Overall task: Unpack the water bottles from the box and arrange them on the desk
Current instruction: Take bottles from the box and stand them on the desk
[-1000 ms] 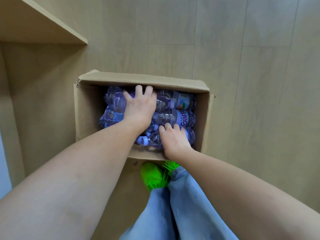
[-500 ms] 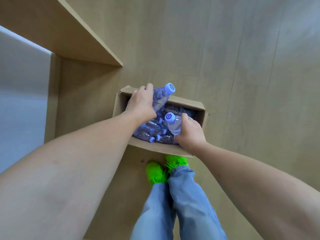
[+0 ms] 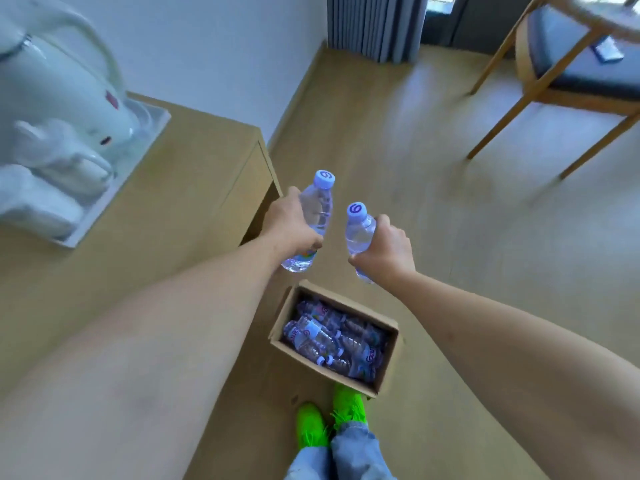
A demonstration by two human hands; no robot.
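With more bottles lying in the box (image 3: 386, 370) at six o'clock by the person's feet, the left hand (image 3: 289, 227) and right hand (image 3: 384, 249) each gripped a bottle (image 3: 316, 209) upright, apparently bound for the desk (image 3: 166, 216) at nine o'clock.

Two bottles are now lifted clear of the box (image 3: 388, 362). The left bottle (image 3: 313, 216) is gripped by the left hand (image 3: 294, 230), the right bottle (image 3: 358, 233) by the right hand (image 3: 384, 251), both held upright in the air above the box, beside the desk (image 3: 166, 209), which is now brought into view.
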